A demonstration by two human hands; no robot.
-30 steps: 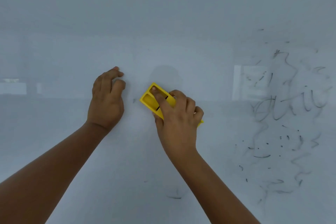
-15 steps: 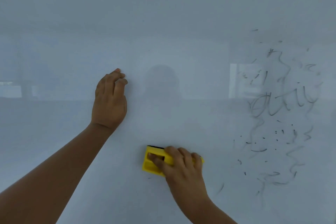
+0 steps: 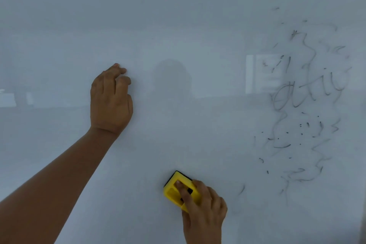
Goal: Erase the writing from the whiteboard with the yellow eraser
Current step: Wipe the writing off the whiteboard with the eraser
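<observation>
The left hand rests on the whiteboard, fingers loosely curled, holding nothing. Low in the middle, the right hand is clamped on the yellow eraser, pressing it flat against the board. Wiping is midway; smeared writing on the right likely calls for a sweep rightward.

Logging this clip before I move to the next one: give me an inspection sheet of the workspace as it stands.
Surface: whiteboard, mostly wiped on the left and in the middle.
Job's things: yellow eraser pressed to the board low in the middle; smeared black writing remains on the right, plus a stray mark right of the eraser.
Clutter: nothing seen.
Grippers: right hand grips the eraser; left hand rests on the board, fingers curled, empty.
Cables: nothing seen.
Surroundings: faint reflections in the board.
</observation>
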